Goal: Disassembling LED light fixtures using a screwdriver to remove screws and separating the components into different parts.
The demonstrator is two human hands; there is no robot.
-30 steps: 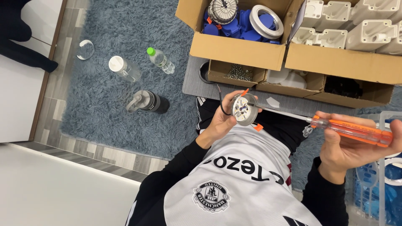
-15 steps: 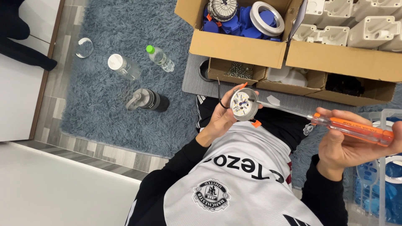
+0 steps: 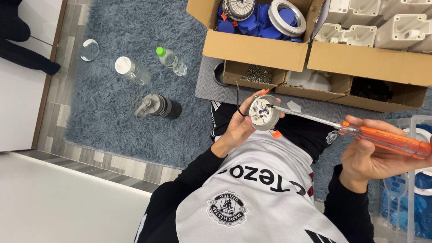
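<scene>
Head view: the left hand (image 3: 238, 128) has its fingers wrapped around a round grey-white fixture (image 3: 262, 113) with orange clips, held above the lap. The right hand (image 3: 371, 155) grips one orange-handled screwdriver (image 3: 360, 132), tip touching the fixture's face. Three bottles (image 3: 157, 105) lie on the blue rug (image 3: 121, 81).

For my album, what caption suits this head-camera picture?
Left hand holds a round grey fitting while the right hand sets an orange-handled screwdriver to it, cardboard boxes beyond.

Shaggy blue-grey rug (image 3: 121, 130) over wood floor (image 3: 54, 81); on it three bottles (image 3: 158, 106), cardboard boxes (image 3: 256, 47), grey mat (image 3: 211, 87).
</scene>
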